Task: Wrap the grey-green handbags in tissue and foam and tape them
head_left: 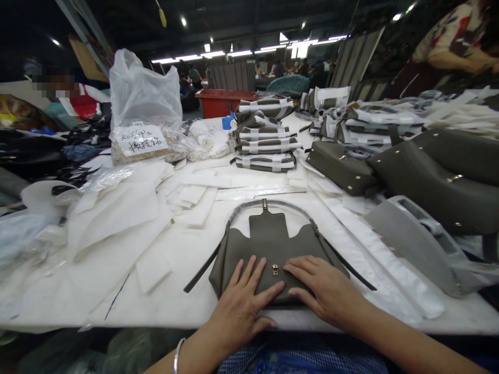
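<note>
An olive-grey handbag [237,249] lies flat on the white table, its handle [249,204] arched away from me and wrapped in clear film. Its flap [268,227] points to the far side, and a small gold clasp [275,269] shows on the front. My left hand [244,296] rests on the bag's lower left with fingers spread. To the right of the clasp, my right hand [317,283] lies flat on the bag, fingers stretched out and a little apart. Two loose strap ends [202,267] stick out at the bag's sides.
Sheets of white padding [117,208] cover the left side. A clear plastic bag [144,98] with a handwritten label stands behind them. Stacked wrapped bags [267,148] rise at the back. More olive bags [440,176] and a grey piece [413,239] crowd the right. Other people are farther off.
</note>
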Motion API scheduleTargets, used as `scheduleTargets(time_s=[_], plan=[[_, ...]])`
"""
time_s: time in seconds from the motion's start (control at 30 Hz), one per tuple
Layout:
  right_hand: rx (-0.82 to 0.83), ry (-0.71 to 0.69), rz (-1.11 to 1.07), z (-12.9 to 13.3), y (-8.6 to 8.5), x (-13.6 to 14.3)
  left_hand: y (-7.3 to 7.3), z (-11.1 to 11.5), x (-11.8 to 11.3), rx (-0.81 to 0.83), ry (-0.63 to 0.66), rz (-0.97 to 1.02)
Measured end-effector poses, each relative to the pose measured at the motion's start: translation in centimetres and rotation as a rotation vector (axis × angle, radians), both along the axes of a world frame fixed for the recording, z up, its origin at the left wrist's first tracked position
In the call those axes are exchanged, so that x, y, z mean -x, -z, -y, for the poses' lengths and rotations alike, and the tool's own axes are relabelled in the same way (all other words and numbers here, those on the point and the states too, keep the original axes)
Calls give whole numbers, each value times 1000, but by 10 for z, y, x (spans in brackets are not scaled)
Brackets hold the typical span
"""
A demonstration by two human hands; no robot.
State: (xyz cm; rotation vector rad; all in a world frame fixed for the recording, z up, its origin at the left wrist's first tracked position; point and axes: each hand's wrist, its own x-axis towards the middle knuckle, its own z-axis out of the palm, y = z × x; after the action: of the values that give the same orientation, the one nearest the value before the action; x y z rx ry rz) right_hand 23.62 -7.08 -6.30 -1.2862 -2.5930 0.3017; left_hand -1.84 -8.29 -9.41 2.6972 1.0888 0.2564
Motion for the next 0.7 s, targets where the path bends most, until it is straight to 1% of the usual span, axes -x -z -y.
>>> scheduleTargets(time_s=[0.07, 0.13, 0.23, 0.3, 0.33, 0.37, 0.47, 0.5, 0.53, 0.57, 0.6, 0.63, 0.7], plan=[[-44, 5, 55, -16, -6, 16, 2, 1, 0, -15, 1, -14], [-112, -46, 120, -30, -8, 29, 4, 2, 2, -36, 6, -18], [-202, -164, 178, -41, -3, 42, 8, 4, 5, -74, 7, 6], [-209, -203, 199, -43, 2, 47, 9, 4, 7, -95, 7, 20], [-190, -185, 212, -43, 5, 48, 9, 4, 7, -100, 12, 21], [-154, -135, 227, -43, 6, 50, 8, 4, 8, -106, 19, 22], [28, 93, 237, -46, 7, 51, 1, 4, 10, -120, 41, 27], [109, 133, 224, -49, 5, 52, -1, 4, 11, -126, 43, 29], [180, 142, 206, -53, 2, 52, -3, 4, 12, -137, 43, 30], [225, 133, 190, -59, -2, 53, -4, 4, 13, -154, 42, 30], [234, 112, 183, -65, -8, 56, -4, 4, 14, -178, 41, 28], [207, 86, 184, -72, -14, 62, -3, 4, 15, -208, 36, 26], [76, 12, 182, -87, -29, 83, 0, 4, 16, -276, 25, 12]])
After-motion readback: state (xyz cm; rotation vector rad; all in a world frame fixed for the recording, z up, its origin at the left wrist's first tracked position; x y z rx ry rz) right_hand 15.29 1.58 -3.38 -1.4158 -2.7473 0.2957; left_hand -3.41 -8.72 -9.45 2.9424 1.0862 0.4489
